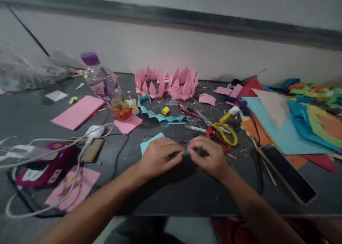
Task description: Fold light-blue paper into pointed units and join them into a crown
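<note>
Near the front middle of the dark table, my left hand (161, 155) and my right hand (210, 154) pinch a small strip of teal paper (187, 152) between their fingertips. Most of that strip is hidden by the fingers. Beside my left hand lies a flat teal paper sheet (149, 143), partly covered by it. Just beyond my right hand are scissors (227, 131) with red and yellow handles. A zigzag chain of folded teal paper (160, 116) rests farther back, in front of two pink folded-paper rings (152, 91) with upright points.
A purple-capped bottle (103, 83) stands at left behind pink paper (77, 112). White cables cross a magenta tool (45, 165). A red cutter (188, 109), glue stick (229, 114) and yellow cap (165, 110) lie centrally. Coloured sheets (275, 130) and a phone (287, 172) are at right.
</note>
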The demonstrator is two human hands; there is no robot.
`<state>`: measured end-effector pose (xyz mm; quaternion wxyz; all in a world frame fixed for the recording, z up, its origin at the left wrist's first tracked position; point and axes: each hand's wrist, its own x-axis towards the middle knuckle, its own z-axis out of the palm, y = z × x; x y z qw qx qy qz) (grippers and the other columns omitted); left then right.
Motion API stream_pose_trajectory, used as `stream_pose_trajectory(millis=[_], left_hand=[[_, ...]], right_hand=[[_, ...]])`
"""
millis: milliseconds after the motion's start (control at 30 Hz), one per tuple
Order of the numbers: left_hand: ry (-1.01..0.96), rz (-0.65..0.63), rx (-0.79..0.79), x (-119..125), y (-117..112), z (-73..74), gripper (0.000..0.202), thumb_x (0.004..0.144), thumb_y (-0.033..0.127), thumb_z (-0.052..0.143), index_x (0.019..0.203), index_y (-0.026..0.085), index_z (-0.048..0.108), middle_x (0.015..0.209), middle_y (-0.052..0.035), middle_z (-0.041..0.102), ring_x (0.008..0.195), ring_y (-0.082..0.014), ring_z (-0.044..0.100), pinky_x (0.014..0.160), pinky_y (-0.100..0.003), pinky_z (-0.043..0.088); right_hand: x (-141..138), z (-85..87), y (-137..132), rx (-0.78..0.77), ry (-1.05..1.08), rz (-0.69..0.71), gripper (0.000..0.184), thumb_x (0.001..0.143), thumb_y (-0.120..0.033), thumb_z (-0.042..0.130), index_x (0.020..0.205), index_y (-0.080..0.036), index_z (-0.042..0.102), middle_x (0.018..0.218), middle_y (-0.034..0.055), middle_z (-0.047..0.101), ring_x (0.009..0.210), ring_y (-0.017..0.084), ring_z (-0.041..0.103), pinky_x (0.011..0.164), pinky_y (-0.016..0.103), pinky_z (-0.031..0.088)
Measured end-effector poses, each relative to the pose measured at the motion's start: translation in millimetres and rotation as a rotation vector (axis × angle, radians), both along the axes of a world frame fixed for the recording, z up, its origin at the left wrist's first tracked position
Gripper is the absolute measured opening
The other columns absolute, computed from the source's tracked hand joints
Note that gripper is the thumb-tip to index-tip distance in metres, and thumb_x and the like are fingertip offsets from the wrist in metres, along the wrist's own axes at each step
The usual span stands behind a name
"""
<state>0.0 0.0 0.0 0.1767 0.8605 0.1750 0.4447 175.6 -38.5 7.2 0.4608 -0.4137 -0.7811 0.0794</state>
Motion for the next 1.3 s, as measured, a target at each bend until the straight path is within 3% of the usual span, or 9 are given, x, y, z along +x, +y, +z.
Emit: stream_pose_trajectory(millis=[167, 300, 400, 533, 633, 800, 1033, 1200, 1300], left_hand=[[-0.002, 0.036, -0.043, -4.0, -0.8, 6.2, 0.009, 0.082, 0.013, 0.057, 0.077, 0.011, 0.064, 0.067, -0.0045, 0.068, 0.061, -0.0113, 0.059, 0.058, -0.022, 0.047], [-0.04, 0.093, 0.003, -6.9, 2.3, 6.7, 0.006, 0.082, 0.013, 0.059, 0.081, 0.013, 0.065, 0.073, -0.0042, 0.069, 0.066, -0.0112, 0.062, 0.062, -0.021, 0.05], [-0.099, 0.141, 0.074, -9.7, 5.6, 6.0, 0.007, 0.083, 0.011, 0.059, 0.087, 0.013, 0.065, 0.081, -0.0057, 0.07, 0.074, -0.0106, 0.064, 0.067, -0.02, 0.053], [-0.13, 0.12, 0.111, -11.5, 5.8, 6.7, 0.012, 0.082, 0.008, 0.059, 0.092, 0.013, 0.064, 0.09, -0.0073, 0.069, 0.083, -0.0102, 0.065, 0.073, -0.019, 0.054], [-0.112, 0.064, 0.073, -11.0, 2.5, 8.6, 0.011, 0.08, 0.013, 0.063, 0.091, 0.013, 0.064, 0.092, -0.0083, 0.068, 0.086, -0.0118, 0.065, 0.076, -0.021, 0.055], [-0.116, 0.061, -0.058, -7.7, -0.8, 9.3, 0.01, 0.079, 0.014, 0.064, 0.088, 0.014, 0.063, 0.09, -0.007, 0.068, 0.084, -0.0122, 0.064, 0.078, -0.024, 0.054], [-0.109, 0.111, -0.282, -3.8, -1.1, 6.5, 0.016, 0.08, 0.017, 0.061, 0.096, 0.014, 0.061, 0.098, -0.009, 0.064, 0.083, -0.0123, 0.061, 0.067, -0.021, 0.052], [-0.145, 0.171, -0.624, -3.6, -3.9, 11.7, 0.025, 0.083, 0.017, 0.051, 0.107, 0.013, 0.056, 0.102, -0.0088, 0.064, 0.072, -0.0092, 0.061, 0.061, -0.018, 0.05], [-0.193, 0.154, -0.844, -1.9, -2.0, 11.7, 0.034, 0.08, 0.018, 0.055, 0.113, 0.014, 0.052, 0.101, -0.0075, 0.064, 0.068, -0.0086, 0.06, 0.056, -0.017, 0.047]], right_hand=[[8.8, 3.3, 2.3, -0.011, 0.018, -0.045, 0.01, 0.078, -0.013, 0.053, 0.072, -0.021, 0.054, 0.068, 0.0004, 0.06, 0.067, 0.014, 0.059, 0.064, 0.026, 0.048], [16.4, 2.9, 4.4, -0.081, 0.165, -0.203, 0.008, 0.078, -0.016, 0.054, 0.071, -0.021, 0.055, 0.068, 0.0003, 0.059, 0.067, 0.014, 0.056, 0.064, 0.027, 0.046], [19.7, 0.8, 7.5, -0.317, 0.41, -0.267, 0.006, 0.078, -0.025, 0.055, 0.075, -0.021, 0.056, 0.066, -0.0006, 0.059, 0.059, 0.012, 0.054, 0.056, 0.025, 0.045], [16.0, -1.7, 10.7, -0.812, 0.719, -0.046, 0.026, 0.075, -0.04, 0.059, 0.091, -0.02, 0.055, 0.062, -0.0024, 0.06, 0.052, 0.011, 0.056, 0.049, 0.024, 0.046], [11.4, -2.0, 10.6, -0.946, 0.842, 0.054, 0.037, 0.066, -0.039, 0.07, 0.095, -0.02, 0.056, 0.065, -0.0035, 0.06, 0.054, 0.01, 0.057, 0.051, 0.022, 0.048], [8.9, -2.6, 8.9, -0.843, 0.829, 0.051, 0.038, 0.062, -0.03, 0.075, 0.093, -0.021, 0.056, 0.072, -0.0032, 0.062, 0.058, 0.008, 0.055, 0.053, 0.021, 0.049], [7.7, -5.4, 6.4, -0.792, 0.657, 0.044, 0.031, 0.067, -0.03, 0.071, 0.094, -0.021, 0.057, 0.078, 0.0002, 0.064, 0.066, 0.012, 0.059, 0.056, 0.023, 0.05], [7.1, -9.5, 3.8, -0.676, 0.449, -0.033, 0.028, 0.072, -0.026, 0.065, 0.098, -0.021, 0.057, 0.087, 0.0035, 0.066, 0.075, 0.015, 0.062, 0.062, 0.026, 0.05], [5.4, -10.6, 2.4, -0.557, 0.258, -0.088, 0.029, 0.073, -0.026, 0.064, 0.101, -0.021, 0.057, 0.088, 0.0038, 0.066, 0.075, 0.016, 0.062, 0.059, 0.026, 0.05]])
